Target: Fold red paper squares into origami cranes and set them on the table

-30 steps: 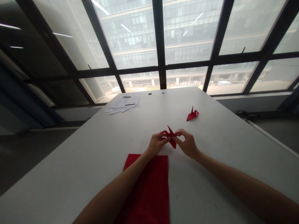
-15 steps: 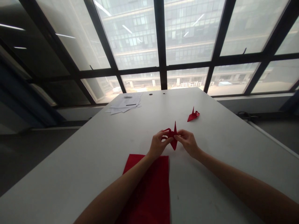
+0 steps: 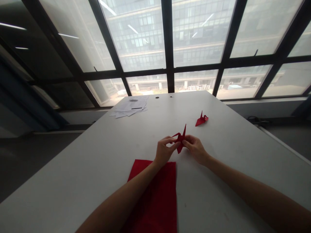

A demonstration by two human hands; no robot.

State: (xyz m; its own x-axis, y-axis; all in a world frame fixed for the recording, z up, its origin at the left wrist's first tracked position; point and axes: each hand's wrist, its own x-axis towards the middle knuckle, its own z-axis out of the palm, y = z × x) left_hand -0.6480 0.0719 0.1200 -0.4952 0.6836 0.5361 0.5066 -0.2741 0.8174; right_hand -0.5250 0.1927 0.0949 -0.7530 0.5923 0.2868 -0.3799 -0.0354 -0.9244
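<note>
A folded red paper crane [image 3: 180,141] is held between my two hands above the white table [image 3: 116,142]. My left hand [image 3: 165,149] pinches its left side between thumb and fingers. On the other side, my right hand [image 3: 195,148] pinches the crane near the base of its upright point. One long point rises up, and a bent one leans left over my left fingers. A second red paper crane [image 3: 201,121] rests on the table beyond my right hand. Under my left forearm lies a red paper sheet [image 3: 160,194], partly hidden by the arm.
White papers [image 3: 130,108] with a dark, thin item on them lie at the table's far left. Beyond the far edge stand large windows with dark frames [image 3: 170,77]. Dark cables [image 3: 257,120] are beside the wall at the right.
The held crane has tilted, its upright point now leaning right and its lower tip swung left. Both hands keep their pinch with hardly any movement.
</note>
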